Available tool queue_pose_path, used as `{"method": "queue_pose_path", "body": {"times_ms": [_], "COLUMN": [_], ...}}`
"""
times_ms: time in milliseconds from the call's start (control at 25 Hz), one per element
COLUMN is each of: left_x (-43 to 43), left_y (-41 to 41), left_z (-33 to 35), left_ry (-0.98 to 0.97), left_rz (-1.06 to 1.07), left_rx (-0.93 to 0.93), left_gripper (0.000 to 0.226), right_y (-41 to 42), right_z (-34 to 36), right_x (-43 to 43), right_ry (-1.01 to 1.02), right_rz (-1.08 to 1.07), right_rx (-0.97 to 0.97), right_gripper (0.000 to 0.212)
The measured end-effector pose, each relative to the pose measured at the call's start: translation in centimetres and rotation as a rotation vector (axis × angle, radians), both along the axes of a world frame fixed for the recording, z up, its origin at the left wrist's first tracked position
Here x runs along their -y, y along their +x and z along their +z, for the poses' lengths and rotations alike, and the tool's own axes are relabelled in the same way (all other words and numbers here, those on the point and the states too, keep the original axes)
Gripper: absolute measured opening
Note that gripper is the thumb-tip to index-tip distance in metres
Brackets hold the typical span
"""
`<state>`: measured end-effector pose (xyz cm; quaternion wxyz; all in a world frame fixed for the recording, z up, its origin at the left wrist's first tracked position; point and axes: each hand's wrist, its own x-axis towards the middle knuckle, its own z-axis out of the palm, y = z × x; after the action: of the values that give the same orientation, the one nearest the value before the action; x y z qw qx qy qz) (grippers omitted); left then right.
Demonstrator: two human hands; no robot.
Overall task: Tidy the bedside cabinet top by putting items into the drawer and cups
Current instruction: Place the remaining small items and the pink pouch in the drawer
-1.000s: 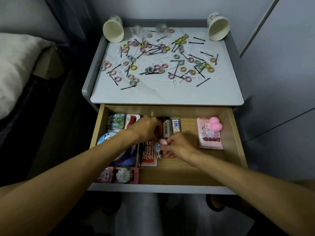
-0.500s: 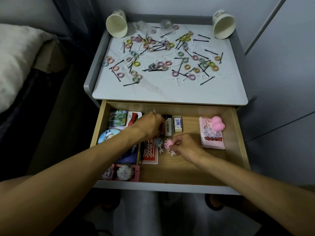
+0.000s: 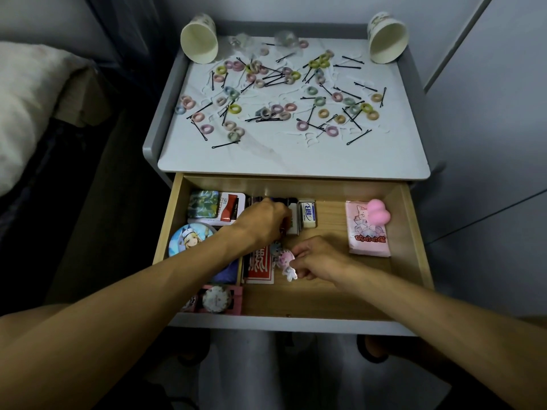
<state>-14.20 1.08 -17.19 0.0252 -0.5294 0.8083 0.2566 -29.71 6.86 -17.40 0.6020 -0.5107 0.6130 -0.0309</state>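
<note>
The wooden drawer stands pulled out under the cabinet top. Both hands are inside it. My left hand reaches to the back of the drawer, its fingers curled over dark items there; what it grips is hidden. My right hand pinches a small pink figure charm beside a red card pack. Several pastel hair ties and black bobby pins are scattered over the cabinet top. Two paper cups lie tipped at its back corners, the left cup and the right cup.
The drawer also holds a round badge, a green tin, an eraser, a pink packet with a pink sponge, and a watch. A bed lies left; a wall panel stands right.
My right hand has kept handling the pink charm and shifted it slightly right and nearer. The left hand stays at the drawer's back. The view moved a little.
</note>
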Motion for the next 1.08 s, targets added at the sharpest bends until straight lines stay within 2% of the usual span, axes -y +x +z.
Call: {"method": "queue_pose_path", "body": {"times_ms": [280,440,560,720,1080], "left_x": [-0.2,0.0,0.1,0.0,0.1], "left_y": [-0.2,0.0,0.1,-0.1,-0.2], "left_z": [-0.1,0.0,0.2,0.2,0.5], "left_ry": [0.031,0.041,0.062,0.090,0.072], "left_rz": [-0.004,0.021,0.044,0.050,0.070], "left_rx": [-0.041,-0.043,-0.046,-0.034,-0.029], "left_gripper": [0.019,0.016,0.016,0.016,0.019], "right_y": [-0.3,-0.7,-0.9,-0.5,-1.0], "right_z": [-0.1,-0.2,-0.3,-0.7,-0.6], "right_x": [-0.1,0.4,0.6,0.6,0.9], "right_ry": [0.008,0.004,-0.052,-0.179,-0.297], "right_rz": [0.033,-0.079,-0.126,-0.072,-0.100], "right_rx": [-0.006,-0.002,-0.037,-0.073,-0.135], "right_gripper": [0.016,0.012,0.012,0.020,0.027]}}
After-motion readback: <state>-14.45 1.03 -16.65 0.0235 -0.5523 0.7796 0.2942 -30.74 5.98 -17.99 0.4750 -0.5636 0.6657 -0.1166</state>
